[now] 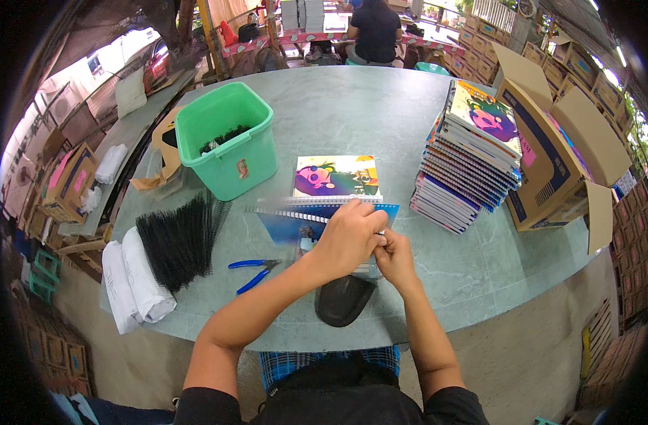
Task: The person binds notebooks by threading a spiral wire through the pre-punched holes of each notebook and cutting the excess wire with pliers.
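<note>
A blue-covered notebook stands tilted in front of me on the table, with a spiral binding coil running along its edge. My left hand is closed over the coil toward its right end. Close beside it, my right hand pinches at the same end, the fingertips of both hands nearly touching. The fingers partly hide what they grip. Just behind lies a notebook with a colourful printed cover. Below my hands is a dark rounded object, its far part hidden.
Blue-handled pliers lie left of my forearm. Farther left are black binding coils, white rolled packs and a green bin holding more coils. Stacked notebooks and an open cardboard box stand right. A person sits beyond.
</note>
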`<state>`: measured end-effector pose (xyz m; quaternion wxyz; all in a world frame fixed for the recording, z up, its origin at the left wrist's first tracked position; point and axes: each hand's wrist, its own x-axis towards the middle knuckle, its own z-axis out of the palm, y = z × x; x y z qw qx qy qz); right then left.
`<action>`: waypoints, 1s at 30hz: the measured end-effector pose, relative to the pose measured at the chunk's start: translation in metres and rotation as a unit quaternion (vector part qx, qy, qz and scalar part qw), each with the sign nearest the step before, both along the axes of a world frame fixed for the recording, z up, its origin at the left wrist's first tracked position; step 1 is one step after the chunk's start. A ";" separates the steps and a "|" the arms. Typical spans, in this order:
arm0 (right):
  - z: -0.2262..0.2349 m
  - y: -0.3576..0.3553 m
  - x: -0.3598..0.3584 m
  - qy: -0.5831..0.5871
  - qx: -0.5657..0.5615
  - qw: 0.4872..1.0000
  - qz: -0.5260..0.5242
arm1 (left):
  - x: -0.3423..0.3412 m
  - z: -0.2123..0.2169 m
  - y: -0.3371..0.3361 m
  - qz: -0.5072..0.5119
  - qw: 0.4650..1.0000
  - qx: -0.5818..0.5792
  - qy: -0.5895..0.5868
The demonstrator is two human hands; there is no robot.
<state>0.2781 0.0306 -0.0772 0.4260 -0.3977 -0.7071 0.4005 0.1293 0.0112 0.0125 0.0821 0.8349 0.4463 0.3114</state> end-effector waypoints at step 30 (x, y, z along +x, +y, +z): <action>0.098 0.018 -0.154 -0.187 0.232 0.914 0.275 | -0.146 -0.034 -0.073 0.220 0.895 -0.274 -0.275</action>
